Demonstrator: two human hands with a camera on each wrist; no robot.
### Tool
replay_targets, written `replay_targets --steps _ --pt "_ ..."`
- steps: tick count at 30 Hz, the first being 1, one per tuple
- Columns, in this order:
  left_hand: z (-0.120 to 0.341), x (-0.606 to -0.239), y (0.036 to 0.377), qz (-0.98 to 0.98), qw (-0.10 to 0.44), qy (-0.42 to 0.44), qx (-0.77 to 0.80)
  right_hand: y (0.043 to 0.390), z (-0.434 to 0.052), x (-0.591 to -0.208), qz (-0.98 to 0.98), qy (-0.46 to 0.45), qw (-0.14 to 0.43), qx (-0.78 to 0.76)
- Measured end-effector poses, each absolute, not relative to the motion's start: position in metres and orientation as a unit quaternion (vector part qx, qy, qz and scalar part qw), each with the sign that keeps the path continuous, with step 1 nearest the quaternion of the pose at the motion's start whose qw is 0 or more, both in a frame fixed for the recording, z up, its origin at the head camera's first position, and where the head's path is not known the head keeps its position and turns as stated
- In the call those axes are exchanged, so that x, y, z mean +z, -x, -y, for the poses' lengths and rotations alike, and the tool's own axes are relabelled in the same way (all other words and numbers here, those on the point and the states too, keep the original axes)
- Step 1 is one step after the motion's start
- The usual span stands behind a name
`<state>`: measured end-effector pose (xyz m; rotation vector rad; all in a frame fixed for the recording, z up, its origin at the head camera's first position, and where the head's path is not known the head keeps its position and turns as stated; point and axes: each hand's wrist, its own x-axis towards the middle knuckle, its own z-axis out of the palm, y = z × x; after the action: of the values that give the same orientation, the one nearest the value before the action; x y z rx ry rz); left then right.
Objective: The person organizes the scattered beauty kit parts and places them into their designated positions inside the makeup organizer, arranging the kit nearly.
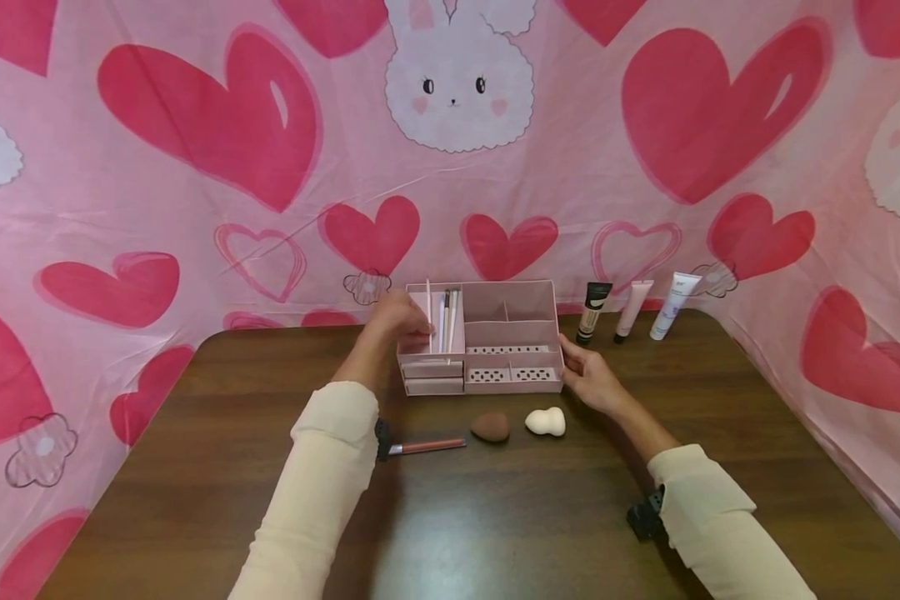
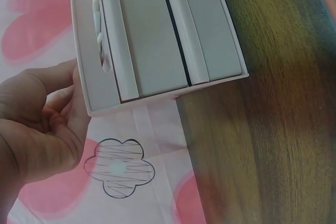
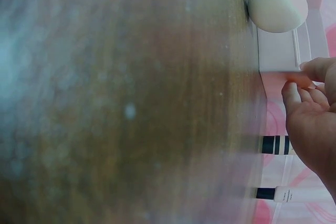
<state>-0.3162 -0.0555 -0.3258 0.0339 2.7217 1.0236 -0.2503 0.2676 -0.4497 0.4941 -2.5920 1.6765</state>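
Head view shows a pink compartmented organiser [image 1: 495,350] standing upright near the back of the dark wooden worktop [image 1: 495,500], with both hands at its ends. The left hand [image 1: 397,321] sits against the organiser's left end wall; in the left wrist view its fingers [image 2: 55,108] are curled beside the box wall [image 2: 84,77], touching it, with the thumb side blocked from sight, so a full grip cannot be confirmed. The right hand [image 1: 588,375] rests at the front right corner, fingers relaxed and lightly extended; in the right wrist view the fingertips [image 3: 310,69] touch the edge of the box, pressing rather than clenching. Slim brushes [image 1: 446,317] stand loose in the left rear compartment. In front of the organiser lie a brown sponge [image 1: 490,426], a white sponge [image 1: 546,422] and a pink-handled brush [image 1: 423,447]; three tubes [image 1: 633,310] stand just right of it. Assessment: the organiser appears to be thin rigid plastic, light, smooth and likely slippery on the polished wood. Its walls may flex under a one-sided pinch. The soundest hold is on the two opposite end walls, low down, kept level, since the upright brushes would tip out and the front drawers could slide open if tilted.
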Motion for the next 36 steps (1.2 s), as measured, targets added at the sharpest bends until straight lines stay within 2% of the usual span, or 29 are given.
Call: replay_targets --steps 23,36 --pt "0.0504 -0.3225 0.3211 -0.857 0.228 0.067 0.457 0.2485 -0.2662 -0.4494 0.827 -0.158 0.011 0.54" --pt "0.0503 -0.325 0.3217 -0.846 0.231 0.068 0.475 0.2495 -0.2664 -0.4504 0.829 -0.156 0.012 0.537"
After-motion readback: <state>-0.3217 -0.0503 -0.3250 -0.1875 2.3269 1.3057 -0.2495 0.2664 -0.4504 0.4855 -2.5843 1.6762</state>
